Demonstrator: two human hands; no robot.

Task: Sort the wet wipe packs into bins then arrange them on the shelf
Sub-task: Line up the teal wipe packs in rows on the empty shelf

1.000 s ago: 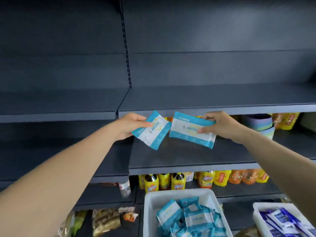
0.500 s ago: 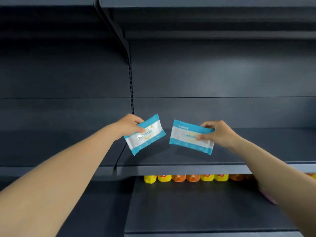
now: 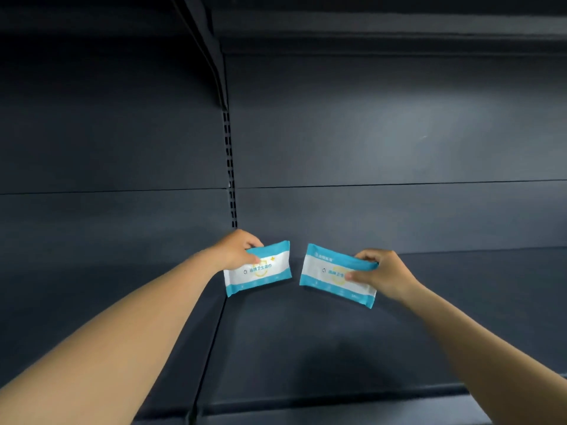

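Two light-blue and white wet wipe packs are held side by side above the dark shelf board point(image 3: 322, 348). My left hand point(image 3: 236, 250) pinches the left wipe pack point(image 3: 260, 269) at its upper left corner; the pack stands nearly upright near the back panel. My right hand point(image 3: 382, 273) grips the right wipe pack point(image 3: 328, 276) by its right end, thumb on the front, and this pack tilts down to the right. Whether either pack touches the board, I cannot tell.
The dark grey back panel point(image 3: 383, 142) rises behind the packs, with a slotted upright point(image 3: 231, 179) between two shelf bays. Another shelf point(image 3: 368, 23) hangs overhead. The board's front lip point(image 3: 322, 409) runs along the bottom.
Both hands have carried the packs up and deeper onto the higher shelf. The view has tilted up, so the bins and bottles below have dropped out of sight.
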